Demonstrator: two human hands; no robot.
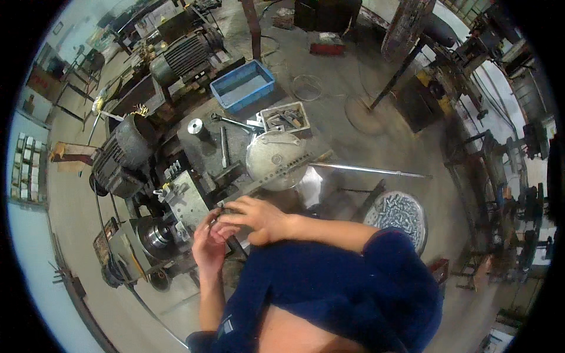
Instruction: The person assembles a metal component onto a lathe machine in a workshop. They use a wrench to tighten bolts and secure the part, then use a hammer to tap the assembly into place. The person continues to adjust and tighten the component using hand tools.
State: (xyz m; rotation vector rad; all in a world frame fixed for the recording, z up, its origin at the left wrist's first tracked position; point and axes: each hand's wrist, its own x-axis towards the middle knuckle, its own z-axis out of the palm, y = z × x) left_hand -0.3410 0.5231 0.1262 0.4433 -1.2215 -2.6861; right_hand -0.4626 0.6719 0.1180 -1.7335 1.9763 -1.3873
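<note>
My left hand (209,246) is raised in front of the machine with its fingers curled. My right hand (258,217) reaches over from the right, and its fingertips meet those of my left. Between them is a small dark piece, too small and too covered to name. Just beyond my fingers is the machine's steel block (187,201), with small metal parts on it. A flat bar with a row of holes (282,169) slants away from my right hand, across a round metal disc (268,154). The machine's shiny round spindle (158,235) is to the left of my left hand.
Past the disc stand a white tray of tools (305,120) and a blue crate (235,105). A steel cylinder (196,126) stands on the machine. At right, a long rod (376,170) juts out above a round tub of small metal pieces (397,216). Electric motors (123,147) flank the left.
</note>
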